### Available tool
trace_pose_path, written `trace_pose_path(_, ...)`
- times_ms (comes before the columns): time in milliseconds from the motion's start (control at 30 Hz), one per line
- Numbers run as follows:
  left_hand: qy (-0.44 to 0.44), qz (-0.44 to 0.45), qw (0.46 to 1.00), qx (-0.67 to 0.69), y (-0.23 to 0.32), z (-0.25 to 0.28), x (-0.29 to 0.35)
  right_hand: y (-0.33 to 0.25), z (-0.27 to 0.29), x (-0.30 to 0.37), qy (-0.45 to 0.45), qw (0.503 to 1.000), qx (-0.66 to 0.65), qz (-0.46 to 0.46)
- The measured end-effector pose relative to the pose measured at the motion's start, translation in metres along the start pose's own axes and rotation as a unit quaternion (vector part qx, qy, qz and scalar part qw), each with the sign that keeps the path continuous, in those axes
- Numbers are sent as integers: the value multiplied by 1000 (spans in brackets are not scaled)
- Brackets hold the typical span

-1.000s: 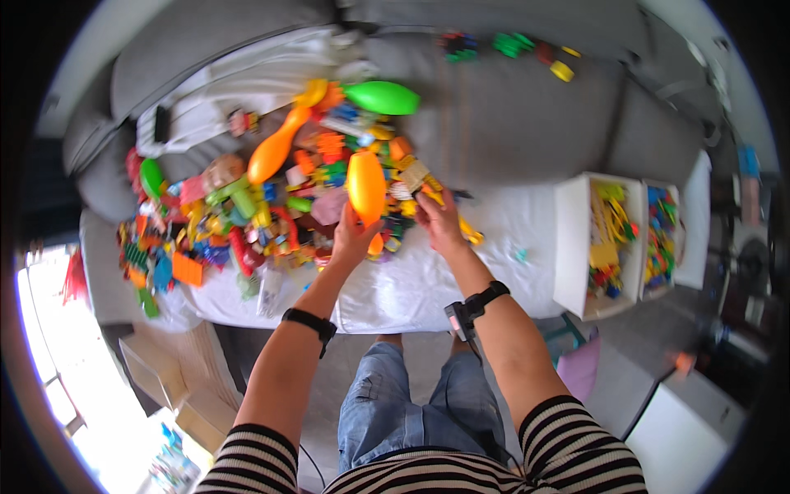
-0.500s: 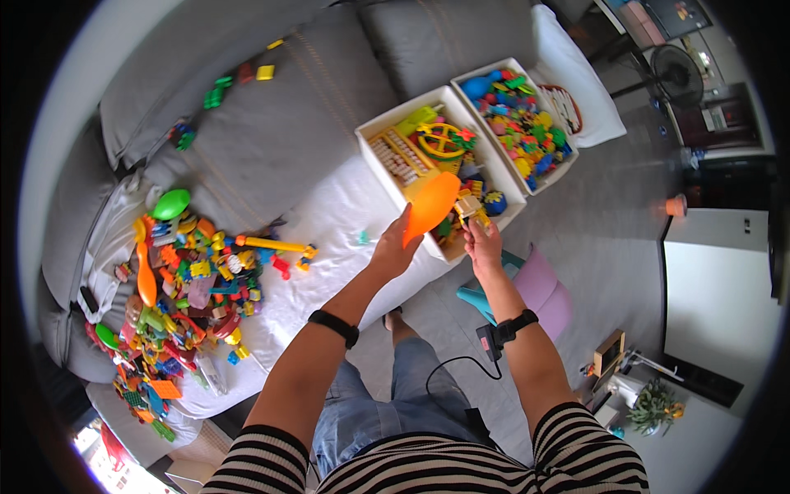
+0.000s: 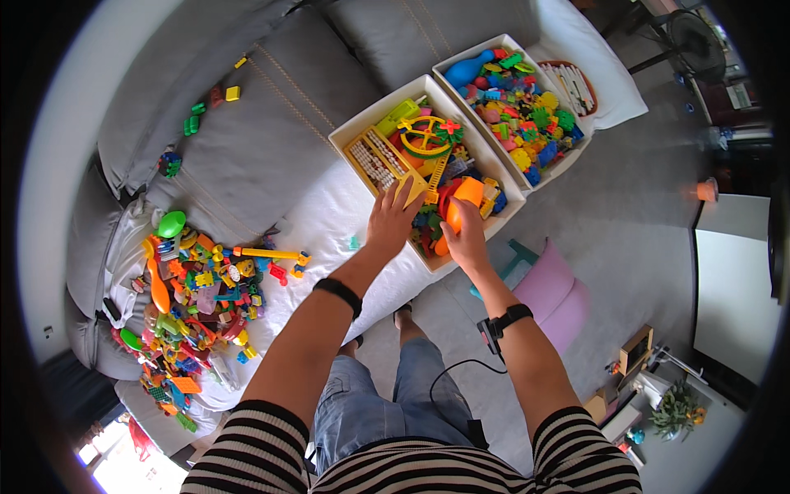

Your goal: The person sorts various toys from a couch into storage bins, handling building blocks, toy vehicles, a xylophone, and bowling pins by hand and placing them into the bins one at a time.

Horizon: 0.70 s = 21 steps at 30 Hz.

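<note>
In the near white box point(image 3: 346, 136), my right hand point(image 3: 466, 239) is closed around an orange toy bowling pin point(image 3: 470, 192), which lies tilted among the toys. My left hand point(image 3: 392, 221) has its fingers spread over the near corner of a yellow-framed bead abacus point(image 3: 381, 162) and holds nothing. Beside the abacus are a yellow toy wheel point(image 3: 424, 138) with a green and red piece, and a lime-green toy point(image 3: 398, 117). Some blocks under the pin and my right hand are hidden.
A second white box point(image 3: 539, 183) full of colourful toys, with a blue bowling pin point(image 3: 469, 69), adjoins the first. A large toy heap point(image 3: 202, 309) covers the sofa's left part. Loose blocks point(image 3: 233, 94) lie on the grey cushion. A pink chair point(image 3: 550, 292) stands below the boxes.
The orange bowling pin has passed from my left hand to my right and gone down into the box. My right hand has let go of a small yellow toy. My left hand has opened over the abacus.
</note>
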<state>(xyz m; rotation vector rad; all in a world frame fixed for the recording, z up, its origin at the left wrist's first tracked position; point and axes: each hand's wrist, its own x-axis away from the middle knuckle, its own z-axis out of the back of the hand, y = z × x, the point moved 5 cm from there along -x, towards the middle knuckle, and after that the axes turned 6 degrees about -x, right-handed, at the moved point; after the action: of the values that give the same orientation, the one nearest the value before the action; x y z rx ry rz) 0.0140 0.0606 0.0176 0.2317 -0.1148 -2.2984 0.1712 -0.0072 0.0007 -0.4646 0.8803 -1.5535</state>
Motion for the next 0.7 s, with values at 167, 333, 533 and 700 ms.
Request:
trace_pose_path(167, -134, -29, 990, -26, -14, -12, -13, 22, -55, -29, -48, 996, -31, -65)
trace_pose_path(333, -112, -3, 993, 39, -28, -1, 4, 5, -76, -40, -193, 958, 171, -128)
trace_pose_path(533, -53, 0, 996, 72, -33, 12, 0, 13, -57, -45, -173, 960, 212, -67)
trace_pose_path(700, -71, 0, 995, 65, -42, 13, 2, 20, -40, -27, -167, 964, 194, -64)
